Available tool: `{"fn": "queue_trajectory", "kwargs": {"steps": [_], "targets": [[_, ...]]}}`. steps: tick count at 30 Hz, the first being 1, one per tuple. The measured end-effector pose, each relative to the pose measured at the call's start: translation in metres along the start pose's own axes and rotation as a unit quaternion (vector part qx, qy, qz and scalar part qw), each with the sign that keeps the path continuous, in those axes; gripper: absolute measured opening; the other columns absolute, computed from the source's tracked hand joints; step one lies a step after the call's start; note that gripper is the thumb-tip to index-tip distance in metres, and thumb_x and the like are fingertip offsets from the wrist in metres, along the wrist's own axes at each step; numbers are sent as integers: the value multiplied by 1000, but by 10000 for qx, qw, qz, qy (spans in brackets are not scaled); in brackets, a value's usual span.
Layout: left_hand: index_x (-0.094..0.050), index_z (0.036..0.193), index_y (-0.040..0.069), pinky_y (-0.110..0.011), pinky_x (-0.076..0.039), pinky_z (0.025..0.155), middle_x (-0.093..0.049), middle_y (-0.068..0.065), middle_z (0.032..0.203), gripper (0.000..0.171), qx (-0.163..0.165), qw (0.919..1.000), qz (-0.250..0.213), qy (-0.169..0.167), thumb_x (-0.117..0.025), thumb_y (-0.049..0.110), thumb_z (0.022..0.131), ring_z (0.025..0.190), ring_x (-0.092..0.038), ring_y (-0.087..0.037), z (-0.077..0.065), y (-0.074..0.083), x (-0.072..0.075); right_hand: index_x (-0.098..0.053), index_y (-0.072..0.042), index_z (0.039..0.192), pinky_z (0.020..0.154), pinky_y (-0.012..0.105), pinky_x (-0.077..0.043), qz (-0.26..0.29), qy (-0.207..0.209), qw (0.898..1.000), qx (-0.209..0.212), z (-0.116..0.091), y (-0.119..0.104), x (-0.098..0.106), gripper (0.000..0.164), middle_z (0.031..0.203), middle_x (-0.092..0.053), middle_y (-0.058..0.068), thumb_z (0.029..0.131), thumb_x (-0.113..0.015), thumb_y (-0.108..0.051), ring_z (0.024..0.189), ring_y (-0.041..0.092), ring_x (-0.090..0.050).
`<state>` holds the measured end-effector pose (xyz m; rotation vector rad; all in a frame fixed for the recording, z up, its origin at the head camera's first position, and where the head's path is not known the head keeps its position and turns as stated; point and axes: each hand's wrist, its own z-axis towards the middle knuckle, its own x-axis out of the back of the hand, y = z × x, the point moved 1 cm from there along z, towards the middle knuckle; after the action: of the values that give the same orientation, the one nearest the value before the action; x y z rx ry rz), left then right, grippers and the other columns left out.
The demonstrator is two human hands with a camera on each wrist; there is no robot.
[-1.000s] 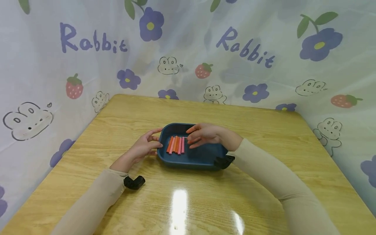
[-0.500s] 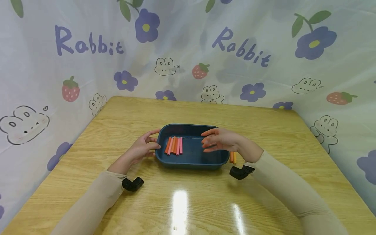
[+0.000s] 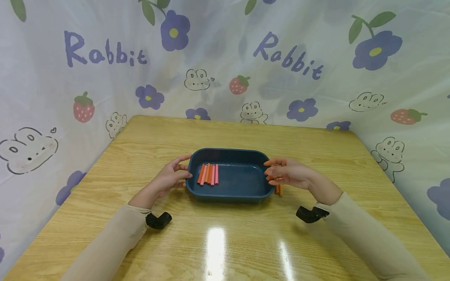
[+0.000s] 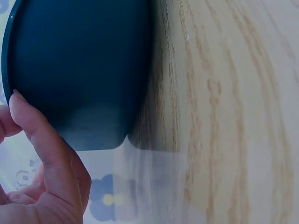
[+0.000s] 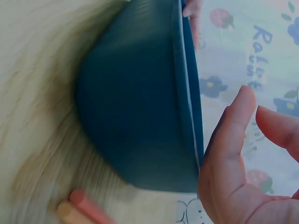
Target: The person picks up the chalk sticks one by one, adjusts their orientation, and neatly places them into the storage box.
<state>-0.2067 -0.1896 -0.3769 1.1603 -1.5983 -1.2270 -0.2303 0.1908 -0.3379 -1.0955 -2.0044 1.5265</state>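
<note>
A dark blue, rounded rectangular tray (image 3: 242, 181) stands on the table. My left hand (image 3: 168, 177) grips its left end; in the left wrist view the thumb (image 4: 39, 126) lies on the rim with fingers behind it. Inside the tray, at the left, several short orange and pink sticks (image 3: 208, 174) lie side by side. My right hand (image 3: 291, 173) hovers at the tray's right rim, fingers loosely bent and apart, holding nothing. The right wrist view shows its thumb (image 5: 233, 116) beside the rim, with space between thumb and fingers.
Outside the tray's right end, an orange and a yellow-orange stick (image 3: 279, 190) lie on the wooden table (image 3: 225, 134), partly hidden by the tray and right hand. A printed cloth (image 3: 225, 54) hangs behind the table and along its sides.
My right hand has moved right, from over the middle of the tray to its right rim, uncovering the tray floor and the sticks outside. My left hand keeps its grip.
</note>
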Motion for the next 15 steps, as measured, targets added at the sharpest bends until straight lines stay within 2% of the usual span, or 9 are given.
{"fn": "queue_trajectory", "kwargs": {"steps": [4, 11, 15], "targets": [[-24, 148, 14, -28, -51, 60, -43, -11, 107, 67, 4, 10000, 5, -1, -54, 1, 90, 79, -57, -13, 0, 0, 0, -18, 13, 139, 84, 33, -50, -83, 189, 9998, -25, -10, 4, 6, 56, 107, -51, 10, 95, -48, -2, 90, 18, -57], [-29, 146, 14, -27, -52, 60, -44, -12, 105, 65, -148, 9998, -68, -93, -56, 3, 89, 76, -58, -14, -1, -1, 1, -17, 13, 140, 92, 42, -45, -226, 696, 9972, -173, -20, 17, 20, 62, 111, -50, 11, 93, -53, -6, 91, 17, -57], [-29, 146, 14, -27, -52, 60, -44, -11, 105, 65, -137, 9998, -78, -78, -57, 3, 88, 76, -57, -14, 0, -1, 1, -20, 11, 140, 87, 41, -48, -248, 1143, 9924, -377, -22, 28, 28, 62, 114, -48, 15, 92, -55, -7, 90, 20, -59]]}}
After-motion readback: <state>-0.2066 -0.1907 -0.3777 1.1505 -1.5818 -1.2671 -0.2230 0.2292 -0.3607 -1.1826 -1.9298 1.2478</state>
